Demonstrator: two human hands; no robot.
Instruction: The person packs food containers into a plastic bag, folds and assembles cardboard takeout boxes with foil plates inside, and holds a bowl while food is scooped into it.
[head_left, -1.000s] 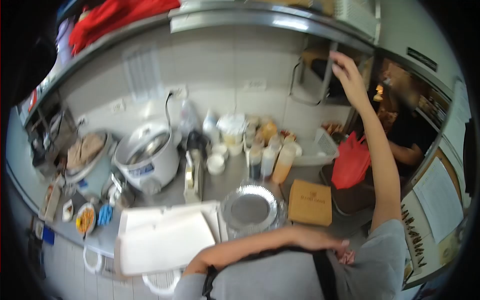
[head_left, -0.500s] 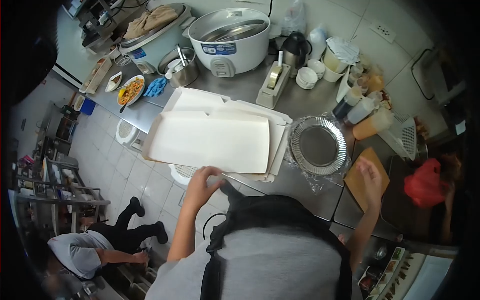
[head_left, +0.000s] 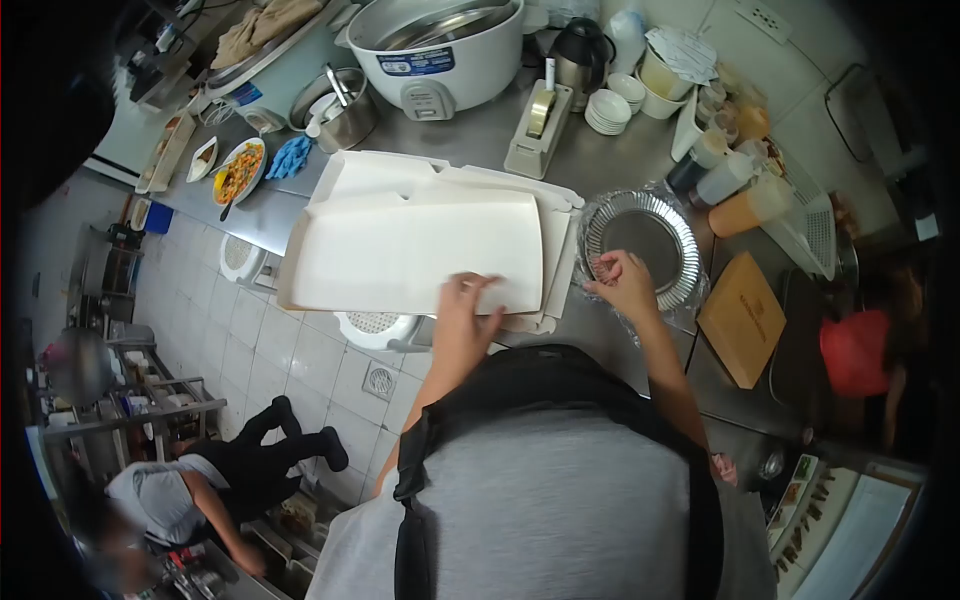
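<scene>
White flattened cardboard boxes lie stacked on the steel counter, the top one with a raised rim. My left hand is over their front edge, fingers apart and slightly blurred; whether it touches the card I cannot tell. My right hand hovers at the front left of a round foil tray, its fingers loosely bent and spread, with nothing visible in them. Crumpled clear plastic lies around and under the tray.
Behind the boxes stand a tape dispenser, a large rice cooker and small white bowls. Sauce bottles and a brown wooden board are to the right. A co-worker bends at lower left.
My left hand has moved right and up over the boxes' front edge. My right hand has come left from above the wooden board to the foil tray. The view has shifted slightly.
</scene>
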